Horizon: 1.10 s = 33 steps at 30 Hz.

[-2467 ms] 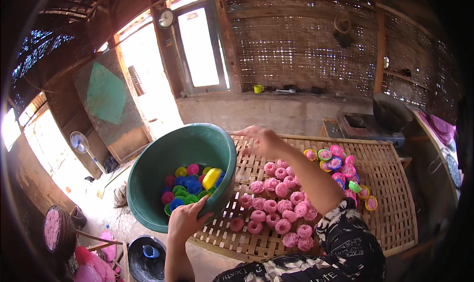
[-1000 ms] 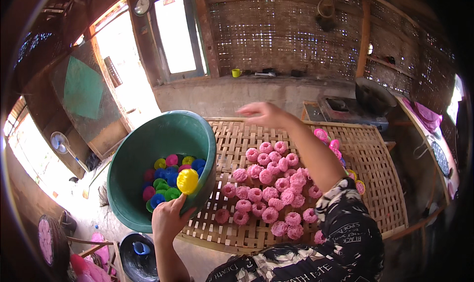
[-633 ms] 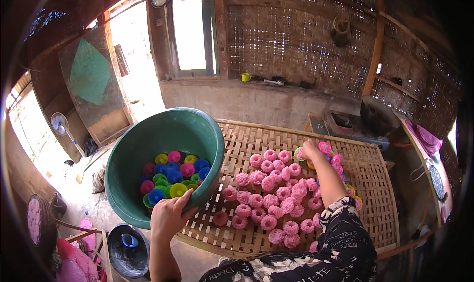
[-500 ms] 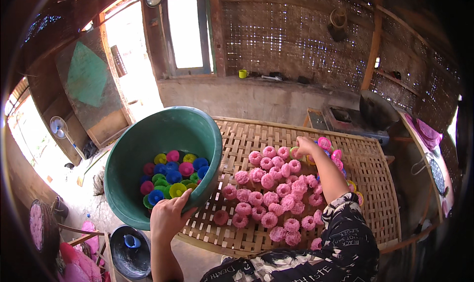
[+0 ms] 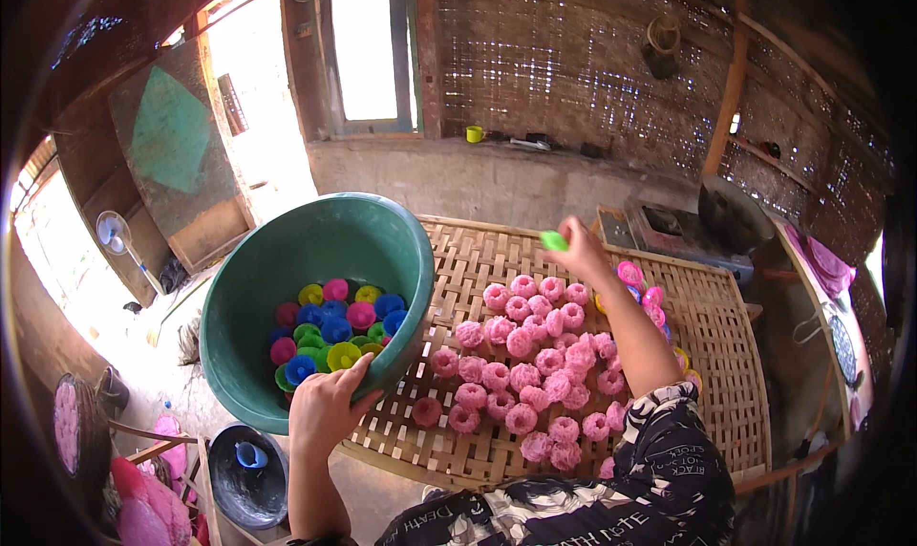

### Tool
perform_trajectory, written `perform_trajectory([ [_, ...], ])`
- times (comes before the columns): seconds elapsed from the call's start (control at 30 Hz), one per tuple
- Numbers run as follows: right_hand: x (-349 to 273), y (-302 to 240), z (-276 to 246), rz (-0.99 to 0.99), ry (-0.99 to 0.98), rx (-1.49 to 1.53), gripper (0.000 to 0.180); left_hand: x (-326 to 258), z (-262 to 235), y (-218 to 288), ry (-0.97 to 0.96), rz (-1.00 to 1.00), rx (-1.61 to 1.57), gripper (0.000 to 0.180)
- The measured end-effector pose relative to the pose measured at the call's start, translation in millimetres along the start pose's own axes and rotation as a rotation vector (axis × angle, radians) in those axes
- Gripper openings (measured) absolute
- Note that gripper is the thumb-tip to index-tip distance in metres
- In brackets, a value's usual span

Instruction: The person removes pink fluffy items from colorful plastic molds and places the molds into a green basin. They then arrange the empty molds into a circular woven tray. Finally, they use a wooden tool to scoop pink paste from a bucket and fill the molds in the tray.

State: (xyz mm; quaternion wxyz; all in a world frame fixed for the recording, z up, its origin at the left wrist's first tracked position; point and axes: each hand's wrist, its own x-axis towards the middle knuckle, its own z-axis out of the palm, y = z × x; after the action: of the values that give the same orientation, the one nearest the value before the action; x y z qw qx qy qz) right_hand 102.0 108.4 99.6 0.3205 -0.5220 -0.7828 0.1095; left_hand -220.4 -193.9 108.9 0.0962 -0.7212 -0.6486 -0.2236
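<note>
My left hand (image 5: 330, 405) grips the near right rim of a large dark green basin (image 5: 253, 269), which tilts over the left end of a woven bamboo tray (image 5: 731, 393). Inside the basin lie several small plastic moulds (image 5: 335, 329) in blue, green, yellow and pink. My right hand (image 5: 581, 252), raised above the tray's far side, pinches a green plastic mould (image 5: 553, 241), slightly blurred. Below it, many pink ring-shaped pieces (image 5: 525, 374) with rough surfaces are spread over the tray. More coloured moulds (image 5: 630, 275) sit on the tray beyond my right forearm, which partly hides them.
Behind the tray's far right corner stand a stove (image 5: 664, 223) and a dark wok (image 5: 734, 212). A black basin (image 5: 250, 479) with a blue cup is low at the left. A yellow mug (image 5: 474, 134) rests on the wall ledge. A fan (image 5: 115, 233) stands near the doorway.
My right hand has lifted from among the pink pieces and moved up and slightly left, bringing a green mould with it. My left hand stays on the basin rim.
</note>
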Motion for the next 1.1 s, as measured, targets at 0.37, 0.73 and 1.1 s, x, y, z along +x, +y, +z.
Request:
perform_trajectory([
  [0.37, -22.4, -3.2, -27.6, -0.263, -0.251, -0.391, 0.027, -2.7, 4.0, -1.0, -0.002, -0.003, 0.017, 0.047],
  [0.73, -80.0, 99.4, 10.0, 0.006, -0.157, -0.738, 0.041, -1.1, -5.2, 5.2, 0.049, 0.044, 0.014, 0.048],
  [1.1, -102.2, 67.8, -16.3, 0.380, -0.325, 1.294, 0.041, 62.0, 71.6, 89.4, 0.117, 0.301, -0.654, 0.045],
])
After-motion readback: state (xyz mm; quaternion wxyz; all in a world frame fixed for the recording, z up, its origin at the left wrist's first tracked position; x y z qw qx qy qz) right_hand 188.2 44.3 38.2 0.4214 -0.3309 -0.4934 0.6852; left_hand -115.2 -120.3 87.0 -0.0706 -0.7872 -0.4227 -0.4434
